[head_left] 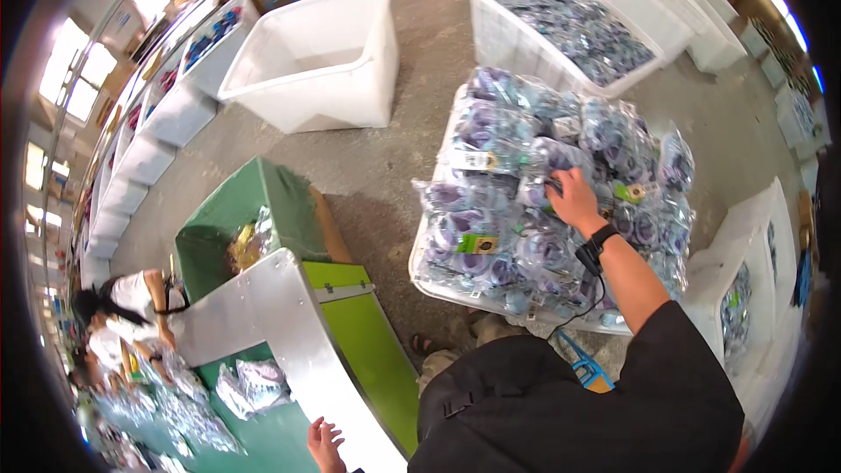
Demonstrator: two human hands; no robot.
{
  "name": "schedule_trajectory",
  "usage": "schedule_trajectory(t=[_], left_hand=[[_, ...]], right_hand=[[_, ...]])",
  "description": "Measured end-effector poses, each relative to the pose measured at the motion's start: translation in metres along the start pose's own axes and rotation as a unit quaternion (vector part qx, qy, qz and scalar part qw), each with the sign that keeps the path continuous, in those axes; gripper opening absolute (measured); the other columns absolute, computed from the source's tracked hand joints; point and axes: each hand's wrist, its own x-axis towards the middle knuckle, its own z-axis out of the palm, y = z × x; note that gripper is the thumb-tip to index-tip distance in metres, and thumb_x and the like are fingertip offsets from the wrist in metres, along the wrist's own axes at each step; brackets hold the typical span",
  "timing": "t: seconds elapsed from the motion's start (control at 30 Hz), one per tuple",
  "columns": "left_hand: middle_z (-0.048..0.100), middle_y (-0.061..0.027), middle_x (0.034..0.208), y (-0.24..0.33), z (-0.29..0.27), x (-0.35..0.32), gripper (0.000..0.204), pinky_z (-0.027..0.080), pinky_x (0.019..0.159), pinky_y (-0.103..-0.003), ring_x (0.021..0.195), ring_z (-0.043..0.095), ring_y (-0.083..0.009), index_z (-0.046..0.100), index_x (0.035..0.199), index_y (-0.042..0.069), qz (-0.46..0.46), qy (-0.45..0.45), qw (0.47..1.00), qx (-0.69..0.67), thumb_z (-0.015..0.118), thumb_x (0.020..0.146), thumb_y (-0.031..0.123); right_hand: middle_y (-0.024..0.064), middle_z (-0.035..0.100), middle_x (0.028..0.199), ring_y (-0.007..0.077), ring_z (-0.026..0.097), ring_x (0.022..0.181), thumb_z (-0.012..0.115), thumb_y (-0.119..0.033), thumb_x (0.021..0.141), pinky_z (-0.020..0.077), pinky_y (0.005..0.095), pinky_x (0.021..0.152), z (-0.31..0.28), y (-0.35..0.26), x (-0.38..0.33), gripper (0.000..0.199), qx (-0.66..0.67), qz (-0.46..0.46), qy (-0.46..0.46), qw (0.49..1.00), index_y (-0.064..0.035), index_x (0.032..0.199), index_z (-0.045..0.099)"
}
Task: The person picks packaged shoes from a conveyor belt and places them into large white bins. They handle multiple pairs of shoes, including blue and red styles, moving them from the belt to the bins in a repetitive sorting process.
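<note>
My right hand (574,199) reaches out over a white crate (438,285) heaped with clear plastic bags of purple-blue items (491,136). Its fingers are closed on one of the bags near the middle of the heap. A black band is on that wrist, and a thin black cable hangs from it. My left hand (326,445) is low at the bottom edge, fingers apart, holding nothing, beside the metal edge of a green conveyor (368,342).
An empty white tub (315,57) stands on the concrete floor ahead-left. Another white crate (569,26) full of the same bags is behind the heap. More white bins line the left wall and right side. People (123,315) work at the green table (236,210) on the left.
</note>
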Motion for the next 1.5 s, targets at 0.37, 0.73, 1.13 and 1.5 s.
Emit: schedule_trajectory(t=[0.37, 0.73, 1.13, 1.5], left_hand=[[0.07, -0.0071, 0.096, -0.097, -0.128, 0.077, 0.038, 0.055, 0.062, -0.03, 0.075, 0.067, -0.0153, 0.066, 0.122, 0.004, -0.145, 0.081, 0.986, 0.029, 0.07, 0.095, 0.03], [0.068, -0.0163, 0.107, -0.201, -0.187, 0.261, 0.059, 0.051, 0.078, -0.039, 0.094, 0.065, -0.0274, 0.065, 0.123, -0.005, -0.143, 0.167, 0.976, 0.004, 0.073, 0.091, 0.044], [0.047, -0.0363, 0.148, -0.171, -0.142, 0.345, 0.117, 0.04, 0.116, -0.05, 0.135, 0.05, -0.0492, 0.017, 0.164, 0.008, -0.197, 0.344, 0.915, -0.074, 0.086, 0.075, 0.042], [0.052, -0.0245, 0.136, -0.101, -0.118, 0.26, 0.094, 0.041, 0.111, -0.044, 0.128, 0.052, -0.0394, 0.042, 0.146, -0.001, 0.109, 0.445, 0.883, -0.102, 0.09, 0.066, 0.011]], right_hand=[[0.0223, 0.058, 0.129, 0.0403, 0.053, 0.123, 0.068, -0.023, 0.094, 0.0422, 0.0474, 0.106, 0.015, 0.068, 0.015, 0.051, -0.105, -0.109, 0.011, 0.988, -0.0016, 0.139, 0.055], [0.0134, 0.054, 0.145, 0.0243, 0.057, 0.126, 0.06, -0.009, 0.101, 0.0473, 0.0325, 0.092, -0.028, -0.081, -0.069, 0.049, 0.112, -0.063, 0.085, 0.988, -0.0064, 0.149, 0.05], [0.0134, 0.072, 0.098, 0.0238, 0.067, 0.088, 0.069, -0.023, 0.096, 0.054, 0.0365, 0.082, -0.014, -0.279, -0.16, 0.034, -0.063, -0.227, -0.056, 0.97, -0.0011, 0.122, 0.066], [0.0053, 0.055, 0.114, 0.0158, 0.053, 0.096, 0.058, 0.002, 0.091, 0.0445, 0.0279, 0.086, 0.045, -0.319, -0.147, 0.063, 0.207, -0.228, -0.245, 0.919, -0.0054, 0.152, 0.046]])
